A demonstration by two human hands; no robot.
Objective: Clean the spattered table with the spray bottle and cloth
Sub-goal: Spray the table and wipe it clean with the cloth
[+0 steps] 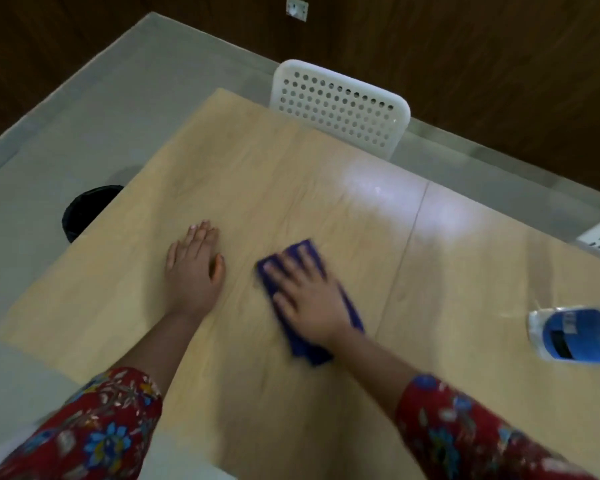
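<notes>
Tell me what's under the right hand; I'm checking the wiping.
The right hand lies flat on a purple cloth, which lies on the table. The table patch beneath the cloth is covered, so any spatter there cannot be seen.

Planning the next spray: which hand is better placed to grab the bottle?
Probably right: the spray bottle is nearer the right hand, which presses the cloth; the left hand rests flat, farther off.

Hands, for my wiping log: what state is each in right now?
Left hand: open, flat on the table, holding nothing.
Right hand: open, straight fingers pressing the purple cloth.
</notes>
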